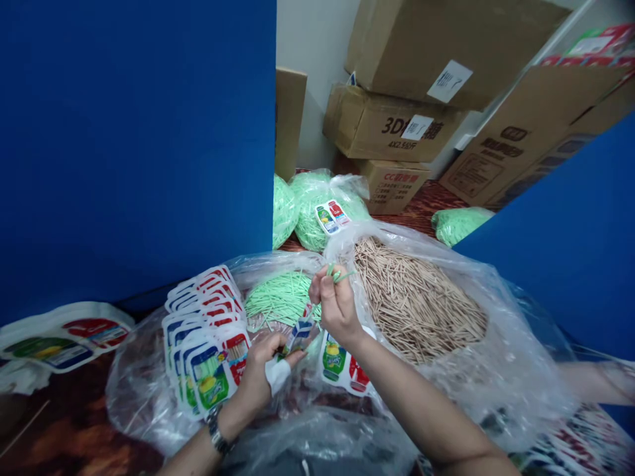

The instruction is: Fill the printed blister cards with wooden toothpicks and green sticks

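Crumpled clear plastic (322,439) lies nearest, between the two bare forearms, with a dark-strapped watch (218,430) on the left wrist. Just beyond, the left hand (260,370) has its fingers closed around a small printed pouch (299,335), held upright near the middle, and a white piece (278,375) shows against that hand. To the left, overlapping printed packs (211,350) lie in a stack; to the right, another printed pack (333,360) lies partly behind the right forearm. A little farther, the right hand (340,307) is above the pouch, thumb and fingers pinched together on a few green sticks (340,274). Behind the hands is a pile of green sticks (278,297), and to its right a larger heap of brown sticks (417,301) in an open clear bag (501,357). Farther off, plump bags of green sticks (310,198) rest on the floor (417,221) before stacked cardboard cartons (397,122).
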The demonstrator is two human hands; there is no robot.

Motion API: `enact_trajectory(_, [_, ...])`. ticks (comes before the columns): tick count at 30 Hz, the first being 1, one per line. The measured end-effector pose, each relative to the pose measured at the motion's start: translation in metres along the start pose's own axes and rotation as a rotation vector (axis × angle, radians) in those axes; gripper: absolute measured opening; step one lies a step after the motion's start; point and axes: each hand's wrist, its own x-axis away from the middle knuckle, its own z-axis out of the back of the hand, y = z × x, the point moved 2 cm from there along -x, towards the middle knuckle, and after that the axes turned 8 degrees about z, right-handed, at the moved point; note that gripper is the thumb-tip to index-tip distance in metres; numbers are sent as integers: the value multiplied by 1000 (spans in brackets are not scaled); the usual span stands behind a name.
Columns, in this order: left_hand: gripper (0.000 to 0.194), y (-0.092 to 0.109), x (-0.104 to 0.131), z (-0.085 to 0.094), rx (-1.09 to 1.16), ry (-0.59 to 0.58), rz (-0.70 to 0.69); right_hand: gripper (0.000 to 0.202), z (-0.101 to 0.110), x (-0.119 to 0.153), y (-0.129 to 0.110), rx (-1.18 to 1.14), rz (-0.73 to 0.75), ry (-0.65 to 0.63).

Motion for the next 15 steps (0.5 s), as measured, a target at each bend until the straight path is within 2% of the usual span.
enact_trajectory(5, [23,9,-1,1,-36,33,-28,17,-8,16,-2,-4,-83,-92])
enact_trajectory(8, [25,17,-1,3,-79,39,-61,17,-12,21,-2,-28,-150,-17])
enact_trajectory(11, [30,24,0,5,-112,67,-91,19,-12,25,-1,14,-147,69])
enact_trajectory(15, [31,29,1,6,-134,80,-116,24,-12,27,-1,130,-114,73])
